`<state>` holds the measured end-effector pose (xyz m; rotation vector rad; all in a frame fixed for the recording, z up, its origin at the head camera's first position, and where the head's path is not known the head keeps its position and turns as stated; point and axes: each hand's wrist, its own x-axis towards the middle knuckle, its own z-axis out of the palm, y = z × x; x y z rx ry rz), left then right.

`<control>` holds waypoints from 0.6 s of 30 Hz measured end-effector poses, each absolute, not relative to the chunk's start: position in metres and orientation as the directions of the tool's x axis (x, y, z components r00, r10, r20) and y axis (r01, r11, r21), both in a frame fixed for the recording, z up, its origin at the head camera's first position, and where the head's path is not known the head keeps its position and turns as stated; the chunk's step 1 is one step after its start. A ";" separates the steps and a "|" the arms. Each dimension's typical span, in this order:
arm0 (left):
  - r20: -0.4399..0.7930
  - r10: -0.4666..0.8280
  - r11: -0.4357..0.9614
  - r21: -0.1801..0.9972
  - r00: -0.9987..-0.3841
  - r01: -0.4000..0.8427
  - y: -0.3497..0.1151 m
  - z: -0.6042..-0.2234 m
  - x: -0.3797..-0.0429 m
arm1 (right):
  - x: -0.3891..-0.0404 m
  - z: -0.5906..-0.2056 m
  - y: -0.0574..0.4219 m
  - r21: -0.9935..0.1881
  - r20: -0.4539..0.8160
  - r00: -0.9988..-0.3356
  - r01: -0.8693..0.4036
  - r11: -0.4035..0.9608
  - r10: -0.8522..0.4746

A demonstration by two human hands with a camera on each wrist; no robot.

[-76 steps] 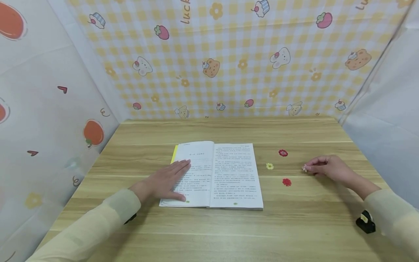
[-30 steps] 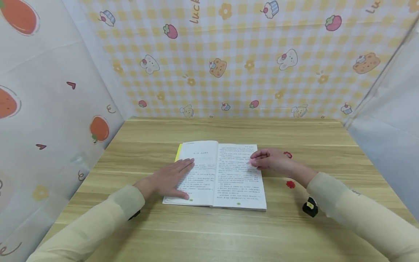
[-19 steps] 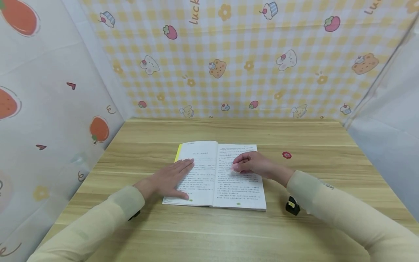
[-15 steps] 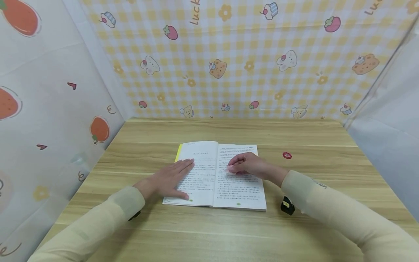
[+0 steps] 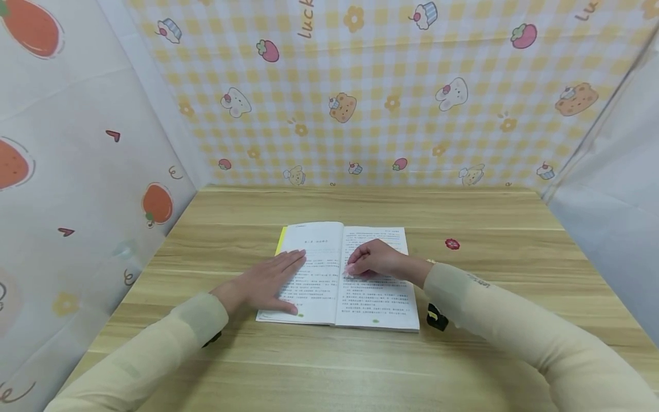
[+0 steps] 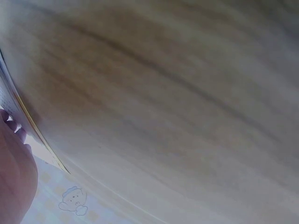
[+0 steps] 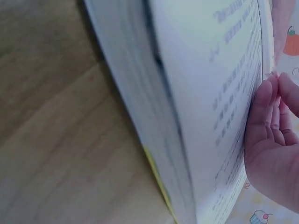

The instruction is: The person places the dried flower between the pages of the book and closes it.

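An open book with printed pages lies on the wooden table. My left hand rests flat across its left page, fingers straight and thumb spread. Between the thumb and fingertips of my right hand is a small pale pink flower, pinched low over the right page near the spine. In the right wrist view only a tip of the flower shows between the fingers. To the right of the book lies a small dark red flower. Most of a yellow flower is hidden by the right sleeve.
The wooden table ends at a yellow checked cloth at the back. White cloths hang at left and right. A black wrist device hangs under the right sleeve.
My right hand has carried the pale pink flower leftward from the table right of the book to the right page near the spine. My left hand has stayed on the left page.
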<state>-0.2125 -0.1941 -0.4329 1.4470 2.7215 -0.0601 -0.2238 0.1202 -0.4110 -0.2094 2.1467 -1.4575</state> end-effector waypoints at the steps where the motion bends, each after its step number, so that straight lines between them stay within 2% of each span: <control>1: -0.071 0.826 0.560 -0.007 -0.559 0.829 -0.194 -0.433 -0.212 | -0.224 -0.411 0.119 -0.896 -0.337 -0.847 0.154 0.415 -0.412; 6: -0.072 0.824 0.563 -0.005 -0.562 0.826 -0.193 -0.431 -0.212 | -0.224 -0.411 0.113 -0.870 -0.311 -0.859 0.085 0.485 -0.407; 13: -0.074 0.823 0.565 -0.001 -0.563 0.825 -0.193 -0.430 -0.211 | -0.220 -0.409 0.110 -0.784 -0.219 -0.875 -0.105 0.611 -0.431; 18: -0.074 0.826 0.559 -0.019 -0.559 0.829 -0.193 -0.432 -0.212 | -0.219 -0.409 0.111 -0.781 -0.194 -0.880 -0.129 0.611 -0.434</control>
